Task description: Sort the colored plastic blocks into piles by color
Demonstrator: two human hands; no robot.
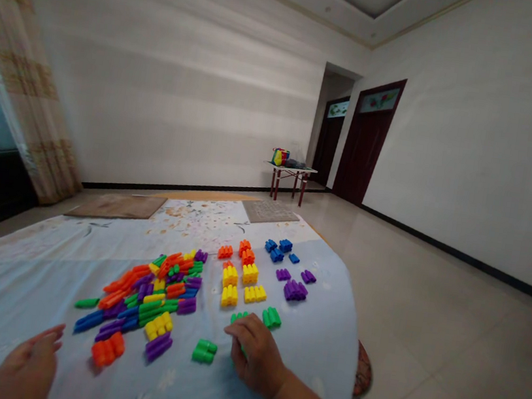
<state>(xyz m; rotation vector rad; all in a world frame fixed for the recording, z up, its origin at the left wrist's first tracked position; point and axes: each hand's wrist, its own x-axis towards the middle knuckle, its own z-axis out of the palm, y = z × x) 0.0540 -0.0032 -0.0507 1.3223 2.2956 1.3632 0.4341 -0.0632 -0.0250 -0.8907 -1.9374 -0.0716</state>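
Observation:
My right hand (254, 356) is low over the cloth with its fingers curled; a bit of green toy building block (243, 351) shows between thumb and fingers, mostly hidden. Just beyond the fingertips lies another green block (239, 316), with a green one (272, 318) to its right and a green pair (204, 351) to its left. My left hand (28, 364) is at the lower left, fingers stretched and holding nothing. Nearest to it is an orange block (107, 349). Past that spreads a mixed pile of ribbed plastic blocks (153, 299) in several colours.
Sorted groups stand right of the pile: orange (247, 253), yellow (230, 285), blue (279, 249) and purple (295, 290). A pale blue cloth (318, 352) covers the table, whose rounded edge is at the right. A small side table (295, 168) with bags stands by the far wall.

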